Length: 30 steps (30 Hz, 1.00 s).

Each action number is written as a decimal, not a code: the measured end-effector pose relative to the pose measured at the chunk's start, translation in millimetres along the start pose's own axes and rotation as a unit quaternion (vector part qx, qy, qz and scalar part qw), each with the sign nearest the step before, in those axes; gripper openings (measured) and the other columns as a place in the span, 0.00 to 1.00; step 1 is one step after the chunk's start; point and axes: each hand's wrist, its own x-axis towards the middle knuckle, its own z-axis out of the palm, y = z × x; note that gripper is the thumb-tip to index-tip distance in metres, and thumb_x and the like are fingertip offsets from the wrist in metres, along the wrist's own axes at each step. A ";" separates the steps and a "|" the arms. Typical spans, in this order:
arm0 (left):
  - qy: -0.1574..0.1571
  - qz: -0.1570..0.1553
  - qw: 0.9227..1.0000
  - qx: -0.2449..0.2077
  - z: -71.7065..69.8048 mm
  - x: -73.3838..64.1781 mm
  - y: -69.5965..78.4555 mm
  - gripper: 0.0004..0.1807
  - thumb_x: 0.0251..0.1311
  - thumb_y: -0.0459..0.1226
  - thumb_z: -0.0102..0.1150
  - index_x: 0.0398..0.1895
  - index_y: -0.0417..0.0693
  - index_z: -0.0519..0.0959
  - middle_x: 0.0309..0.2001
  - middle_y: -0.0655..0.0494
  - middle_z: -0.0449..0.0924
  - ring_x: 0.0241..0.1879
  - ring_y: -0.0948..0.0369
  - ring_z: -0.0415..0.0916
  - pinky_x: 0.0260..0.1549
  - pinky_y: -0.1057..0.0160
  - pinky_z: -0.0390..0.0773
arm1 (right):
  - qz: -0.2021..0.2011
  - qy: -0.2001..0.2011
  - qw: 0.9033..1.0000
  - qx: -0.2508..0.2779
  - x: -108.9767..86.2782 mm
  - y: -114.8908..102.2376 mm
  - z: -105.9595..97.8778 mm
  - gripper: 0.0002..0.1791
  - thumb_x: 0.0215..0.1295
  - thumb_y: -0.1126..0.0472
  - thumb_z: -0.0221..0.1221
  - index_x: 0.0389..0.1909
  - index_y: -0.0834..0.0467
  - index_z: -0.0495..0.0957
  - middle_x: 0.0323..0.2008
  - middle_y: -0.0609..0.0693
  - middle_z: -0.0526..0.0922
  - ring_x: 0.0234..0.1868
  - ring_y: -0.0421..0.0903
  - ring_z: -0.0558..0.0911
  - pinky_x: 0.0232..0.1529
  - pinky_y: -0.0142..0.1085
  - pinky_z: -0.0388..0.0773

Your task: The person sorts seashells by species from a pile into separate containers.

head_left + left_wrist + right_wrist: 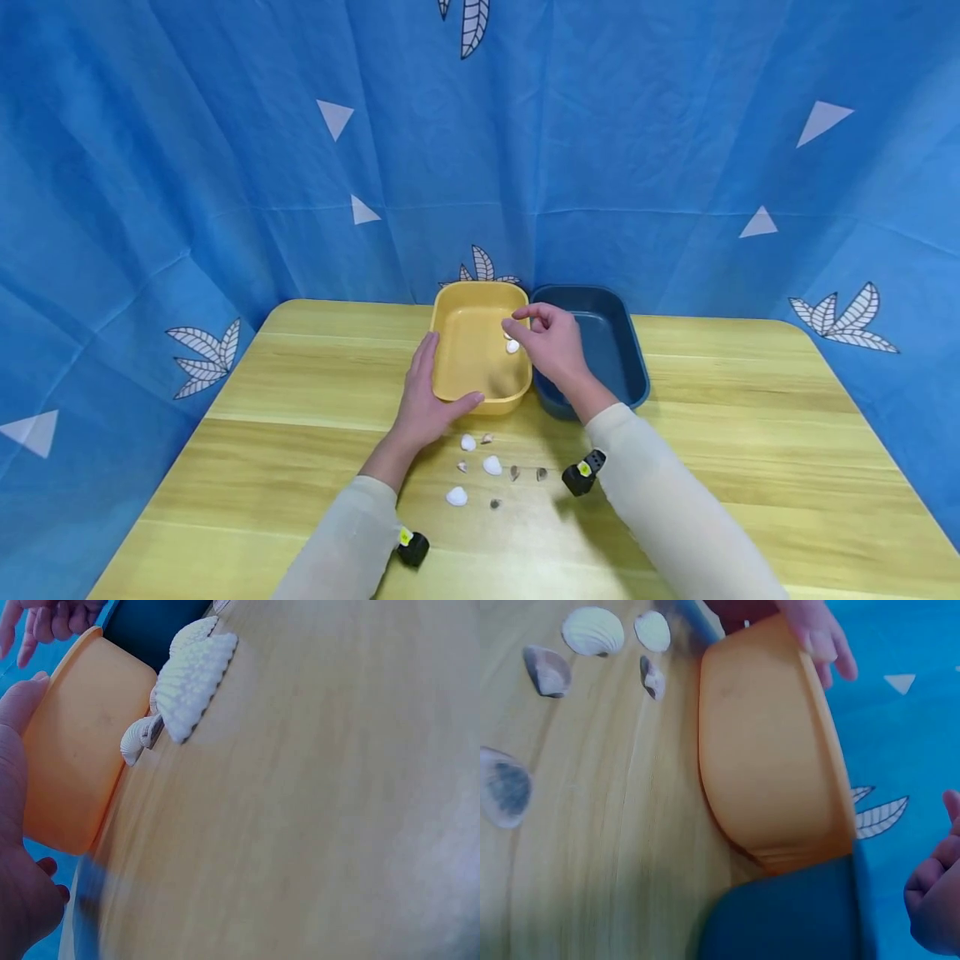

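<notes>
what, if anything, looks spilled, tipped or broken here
Nothing plainly stands out. The yellow bin and dark blue bin stand upright side by side, with no visible damage. The shells in front lie loose on the table, but nothing shows they were spilled.

Wood-grain surface (735,467), light, w/ rounded far corners. On it: yellow tray (467,342) & dk blue tray (617,358) side by side nr far edge; in front, approx. 8 loose shells (492,465), white, brownish & grey.
</notes>
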 end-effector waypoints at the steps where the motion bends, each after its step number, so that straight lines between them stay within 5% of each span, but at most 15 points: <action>1: 0.000 -0.002 1.000 -0.001 -0.1 0.2 0.0 0.65 0.48 0.55 0.76 0.81 0.55 0.43 0.79 0.62 0.39 0.76 0.54 0.42 0.70 0.45 0.49 | -0.006 -0.003 1.000 -0.002 -2.5 -1.7 -1.2 0.14 0.63 0.49 0.68 0.40 0.54 0.84 0.17 0.49 0.59 0.17 0.50 0.62 0.20 0.38 0.60; 16: -0.006 -0.020 1.000 0.006 -1.4 -0.5 2.9 0.65 0.48 0.54 0.76 0.82 0.59 0.41 0.79 0.62 0.38 0.76 0.53 0.40 0.70 0.44 0.49 | -0.089 -0.033 0.995 -0.018 -52.7 -16.2 -14.0 0.09 0.60 0.59 0.71 0.39 0.55 0.83 0.17 0.47 0.58 0.18 0.48 0.60 0.24 0.38 0.60; 30: -0.001 -0.025 1.000 0.000 0.2 -0.2 2.6 0.65 0.47 0.54 0.77 0.81 0.59 0.42 0.79 0.66 0.38 0.76 0.55 0.41 0.70 0.44 0.50 | -0.128 -0.061 0.990 -0.019 -95.9 6.0 -20.1 0.08 0.57 0.65 0.71 0.35 0.53 0.84 0.16 0.41 0.57 0.18 0.41 0.59 0.26 0.34 0.64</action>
